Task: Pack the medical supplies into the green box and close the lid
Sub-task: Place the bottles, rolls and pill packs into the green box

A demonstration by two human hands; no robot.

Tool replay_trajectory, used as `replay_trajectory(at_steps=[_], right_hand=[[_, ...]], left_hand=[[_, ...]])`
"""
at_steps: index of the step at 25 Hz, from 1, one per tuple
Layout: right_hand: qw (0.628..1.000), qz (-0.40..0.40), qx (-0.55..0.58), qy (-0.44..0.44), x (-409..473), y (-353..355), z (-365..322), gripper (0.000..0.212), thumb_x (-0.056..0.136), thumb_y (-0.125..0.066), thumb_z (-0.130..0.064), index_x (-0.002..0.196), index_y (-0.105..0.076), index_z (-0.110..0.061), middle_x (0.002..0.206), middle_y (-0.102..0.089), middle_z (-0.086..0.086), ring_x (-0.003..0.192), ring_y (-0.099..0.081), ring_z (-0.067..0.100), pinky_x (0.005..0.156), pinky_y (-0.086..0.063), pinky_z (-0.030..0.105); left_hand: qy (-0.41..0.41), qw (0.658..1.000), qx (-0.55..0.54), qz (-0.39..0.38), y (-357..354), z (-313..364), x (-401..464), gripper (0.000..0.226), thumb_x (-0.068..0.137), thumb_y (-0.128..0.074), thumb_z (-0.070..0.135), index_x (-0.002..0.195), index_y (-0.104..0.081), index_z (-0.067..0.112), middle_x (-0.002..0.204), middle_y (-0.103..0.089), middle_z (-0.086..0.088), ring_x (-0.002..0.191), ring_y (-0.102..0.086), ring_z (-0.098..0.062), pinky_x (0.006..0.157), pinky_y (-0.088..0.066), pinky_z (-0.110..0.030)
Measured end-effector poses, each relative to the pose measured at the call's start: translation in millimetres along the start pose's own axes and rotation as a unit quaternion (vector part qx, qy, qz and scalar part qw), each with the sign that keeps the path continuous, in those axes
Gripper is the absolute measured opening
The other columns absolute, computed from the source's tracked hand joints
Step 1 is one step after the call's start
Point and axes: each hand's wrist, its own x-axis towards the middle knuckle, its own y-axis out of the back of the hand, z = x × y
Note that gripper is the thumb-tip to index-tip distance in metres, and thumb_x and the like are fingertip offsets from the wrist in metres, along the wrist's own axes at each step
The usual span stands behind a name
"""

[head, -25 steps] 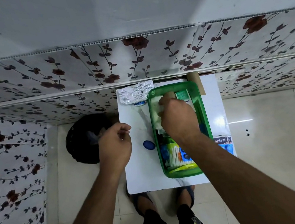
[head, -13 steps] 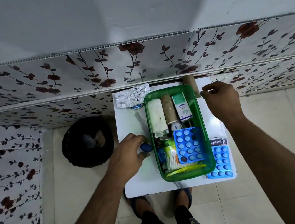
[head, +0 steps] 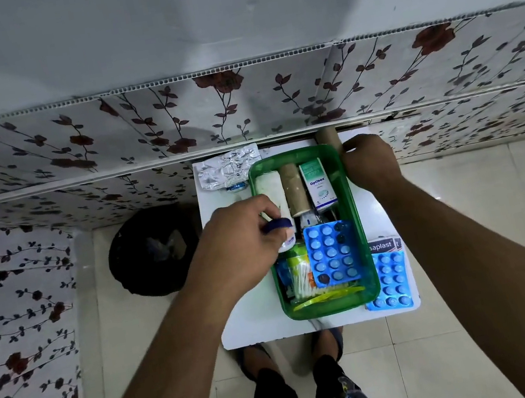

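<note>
A translucent green box [head: 358, 217], lidless and crowded with supplies, sits at frame centre on a white table [head: 250, 322]. The left hand [head: 245, 247] pinches a small blue cap [head: 277, 224] over its left rim; the right hand [head: 370, 163] curls around a brown roll [head: 327, 139] at its upper-right corner.

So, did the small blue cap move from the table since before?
Yes. The left hand lifted the blue cap rightward, over the green box rim.

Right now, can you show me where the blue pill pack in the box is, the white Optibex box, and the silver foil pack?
blue pill pack [head: 332, 253]: head view, middle of its blister sheet.
Optibex box [head: 316, 184]: head view, on its printed front.
silver foil pack [head: 227, 168]: head view, middle of crinkled foil.
</note>
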Motion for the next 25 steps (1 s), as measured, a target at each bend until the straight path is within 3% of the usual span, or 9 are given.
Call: replay_trajectory(at_steps=[4, 8, 10, 12, 16, 20, 23, 25], right_hand=[[0.998, 0.053, 0.035, -0.011, -16, 12, 13, 0.039, 0.079, -0.057, -0.041, 0.105, -0.072, -0.016, 0.098, -0.073, 0.007, 0.093, -0.065, 0.029, 0.072, -0.042, 0.029], [0.992, 0.098, 0.085, -0.006, -40, 28, 13, 0.036, 0.076, -0.061, -0.041, 0.105, -0.07, -0.021, 0.083, -0.066, -0.008, 0.08, -0.064, 0.018, 0.066, -0.041, 0.027], [0.988, 0.119, 0.097, 0.03, -60, 38, 8, 0.031, 0.079, -0.063, -0.04, 0.103, -0.07, -0.023, 0.082, -0.065, -0.012, 0.076, -0.062, 0.014, 0.067, -0.043, 0.028], [0.989, 0.089, 0.087, 0.082, -83, 43, 2, 0.03, 0.079, -0.065, -0.041, 0.103, -0.07, -0.024, 0.085, -0.069, -0.013, 0.081, -0.063, 0.013, 0.071, -0.047, 0.029], [0.971, 0.035, -0.076, 0.223, -108, 38, -4, 0.038, 0.079, -0.068, -0.044, 0.112, -0.069, -0.027, 0.097, -0.074, -0.006, 0.094, -0.059, 0.028, 0.082, -0.048, 0.039], [0.982, -0.003, -0.104, 0.159, -97, 11, -32, 0.039, 0.082, -0.059, -0.056, 0.101, -0.07, -0.024, 0.089, -0.075, -0.003, 0.089, -0.067, 0.026, 0.074, -0.051, 0.032], [0.981, -0.035, -0.105, 0.159, -94, -13, -49, 0.045, 0.087, -0.048, -0.059, 0.089, -0.069, -0.019, 0.08, -0.072, 0.001, 0.082, -0.067, 0.028, 0.072, -0.054, 0.034], [0.98, -0.036, -0.099, 0.167, -91, -25, -50, 0.044, 0.089, -0.046, -0.055, 0.09, -0.068, -0.017, 0.084, -0.073, 0.004, 0.085, -0.067, 0.03, 0.074, -0.055, 0.036]], left_hand=[[-0.052, 0.977, 0.207, -0.014, -24, 5, -5, 0.02, 0.08, -0.066, 0.038, 0.096, -0.063, 0.025, 0.092, -0.07, 0.002, 0.086, -0.064, -0.023, 0.067, -0.048, -0.031], [-0.071, 0.96, 0.27, -0.03, -43, 4, -13, 0.021, 0.081, -0.064, 0.035, 0.096, -0.064, 0.02, 0.095, -0.067, -0.007, 0.093, -0.061, -0.028, 0.066, -0.032, -0.029], [-0.082, 0.966, 0.246, -0.018, -42, 1, -12, 0.02, 0.082, -0.064, 0.037, 0.087, -0.066, 0.018, 0.088, -0.065, -0.005, 0.093, -0.055, -0.024, 0.066, -0.033, -0.029], [-0.085, 0.983, 0.16, 0.03, -34, -2, -10, 0.023, 0.085, -0.063, 0.039, 0.074, -0.064, 0.018, 0.078, -0.062, 0.001, 0.083, -0.05, -0.017, 0.065, -0.034, -0.029], [0.01, 0.985, -0.04, 0.168, -13, -25, -7, 0.029, 0.087, -0.066, 0.032, 0.063, -0.057, 0.018, 0.052, -0.055, 0.016, 0.052, -0.05, 0.0, 0.054, -0.033, -0.024], [0.069, 0.977, -0.076, 0.185, -14, -53, -3, 0.033, 0.087, -0.066, 0.034, 0.06, -0.057, 0.017, 0.051, -0.056, 0.018, 0.047, -0.049, -0.006, 0.052, -0.035, -0.025], [0.07, 0.979, -0.075, 0.175, -24, -65, -2, 0.033, 0.087, -0.066, 0.033, 0.061, -0.057, 0.015, 0.055, -0.057, 0.02, 0.047, -0.048, -0.009, 0.048, -0.033, -0.017], [0.076, 0.979, -0.081, 0.173, -28, -71, -2, 0.032, 0.087, -0.066, 0.032, 0.061, -0.057, 0.014, 0.053, -0.057, 0.016, 0.045, -0.048, -0.01, 0.046, -0.032, -0.015]])
